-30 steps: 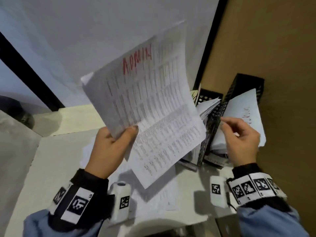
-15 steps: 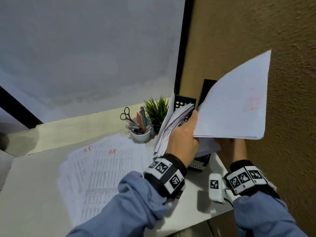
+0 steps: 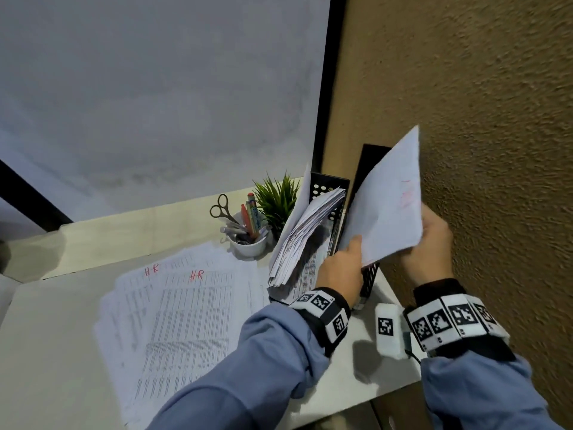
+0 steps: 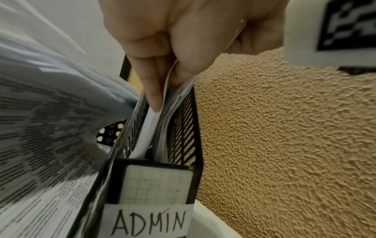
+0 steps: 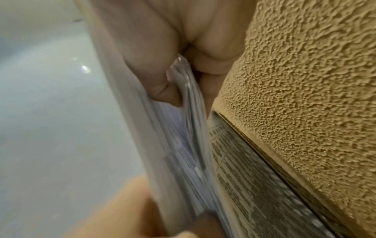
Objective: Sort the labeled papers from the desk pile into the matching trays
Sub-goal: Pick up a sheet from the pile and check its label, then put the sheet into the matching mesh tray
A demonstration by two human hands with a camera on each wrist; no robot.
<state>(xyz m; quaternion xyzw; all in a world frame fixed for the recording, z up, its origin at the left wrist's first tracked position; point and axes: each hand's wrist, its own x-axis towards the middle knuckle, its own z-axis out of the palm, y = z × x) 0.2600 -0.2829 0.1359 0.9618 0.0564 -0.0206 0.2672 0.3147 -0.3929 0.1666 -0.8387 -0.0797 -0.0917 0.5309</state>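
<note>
Basically, both hands are pinching the ADMIN sheets point(image 3: 384, 206): left hand point(image 3: 339, 271) at the lower edge, right hand point(image 3: 429, 243) on the far side, over the ADMIN tray point(image 4: 156, 182) by the wall. The person is probably best squaring the edges and sliding them behind the filed papers. The HR pile point(image 3: 173, 308) is waiting on the counter point(image 3: 46, 352).

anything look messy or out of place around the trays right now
Yes. The thick stack of printed papers in the black perforated tray beside the ADMIN-labelled black mesh tray leans left and fans out over its edge rather than standing straight. Both hands hold a white sheaf tilted, only partly in the ADMIN tray.
</note>
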